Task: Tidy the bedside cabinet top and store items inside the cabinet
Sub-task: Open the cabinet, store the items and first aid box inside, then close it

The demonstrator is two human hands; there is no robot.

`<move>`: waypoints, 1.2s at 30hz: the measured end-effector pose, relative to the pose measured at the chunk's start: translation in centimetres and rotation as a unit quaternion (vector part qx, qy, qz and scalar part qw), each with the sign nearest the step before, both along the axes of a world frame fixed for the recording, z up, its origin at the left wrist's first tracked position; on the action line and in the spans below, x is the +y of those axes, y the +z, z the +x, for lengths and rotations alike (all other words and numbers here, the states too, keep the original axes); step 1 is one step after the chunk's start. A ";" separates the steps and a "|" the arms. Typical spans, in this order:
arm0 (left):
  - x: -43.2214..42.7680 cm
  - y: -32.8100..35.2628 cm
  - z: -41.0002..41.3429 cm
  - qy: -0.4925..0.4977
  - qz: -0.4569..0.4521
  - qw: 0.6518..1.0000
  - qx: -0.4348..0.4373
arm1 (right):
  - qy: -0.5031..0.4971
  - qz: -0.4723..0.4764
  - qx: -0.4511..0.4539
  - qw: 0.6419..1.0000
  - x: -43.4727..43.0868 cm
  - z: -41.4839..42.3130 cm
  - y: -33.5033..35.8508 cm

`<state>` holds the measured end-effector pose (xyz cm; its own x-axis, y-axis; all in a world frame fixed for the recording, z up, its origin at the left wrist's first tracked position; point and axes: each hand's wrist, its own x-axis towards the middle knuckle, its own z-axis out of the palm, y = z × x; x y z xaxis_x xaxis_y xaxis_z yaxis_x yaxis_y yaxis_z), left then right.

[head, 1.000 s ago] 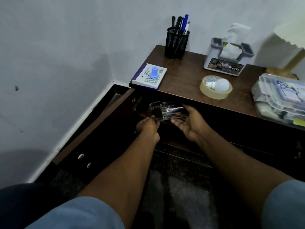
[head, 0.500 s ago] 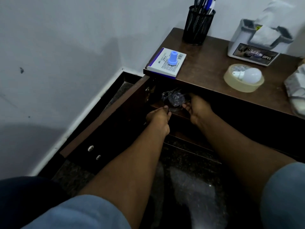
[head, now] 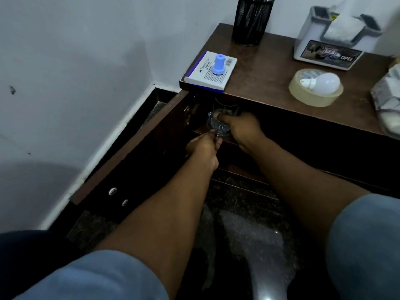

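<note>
Both arms out straight and low, reaching into the open cabinet (head: pixel 303 131) under the top. Right hand (head: pixel 244 128) is knuckles-up, fingers curled round the right side of the clear glass piece (head: pixel 216 124), one fingertip hooked over its upper rim. Left hand (head: pixel 203 148) sits lower and nearer, wrist straight, fingertips bunched at the piece's lower edge, which looks like a pinch. The piece is just inside the opening at the left end, at the front lip of the upper shelf (head: pixel 200 132); can't tell if it rests on the shelf or is held just off it. A round faceted face points out toward the person, so its long axis seems to run back into the cabinet, but it's too dark in there to be sure. Door (head: pixel 129 161) is swung wide to the left. On the cabinet top (head: pixel 264 68): black mesh pen holder (head: pixel 251 20), a flat box (head: pixel 207 76) with a blue cap (head: pixel 218 63) on it, a tape roll (head: pixel 303 97) with a bulb (head: pixel 326 83) lying in it, and a tissue holder (head: pixel 307 35).
</note>
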<state>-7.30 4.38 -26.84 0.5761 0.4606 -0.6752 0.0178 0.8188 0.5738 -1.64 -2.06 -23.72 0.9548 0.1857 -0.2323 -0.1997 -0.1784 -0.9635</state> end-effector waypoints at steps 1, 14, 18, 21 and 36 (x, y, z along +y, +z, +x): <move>0.0 -0.1 0.1 0.001 -0.001 1.000 0.003 | 0.001 -0.008 -0.004 1.000 0.0 0.1 -0.1; -0.4 0.0 1.9 0.068 0.004 0.997 0.028 | 0.065 -0.203 0.034 0.976 -2.7 1.8 0.4; -0.2 0.4 2.3 0.060 0.029 0.997 0.038 | -0.017 -0.039 0.103 0.994 -1.6 0.7 0.0; 0.3 0.6 2.7 0.020 0.068 0.997 0.042 | -0.036 0.000 0.127 0.991 -1.2 0.5 0.3; -3.5 6.2 -3.4 -0.054 0.441 0.894 0.055 | 0.069 -0.068 0.028 0.995 -4.6 -4.2 5.9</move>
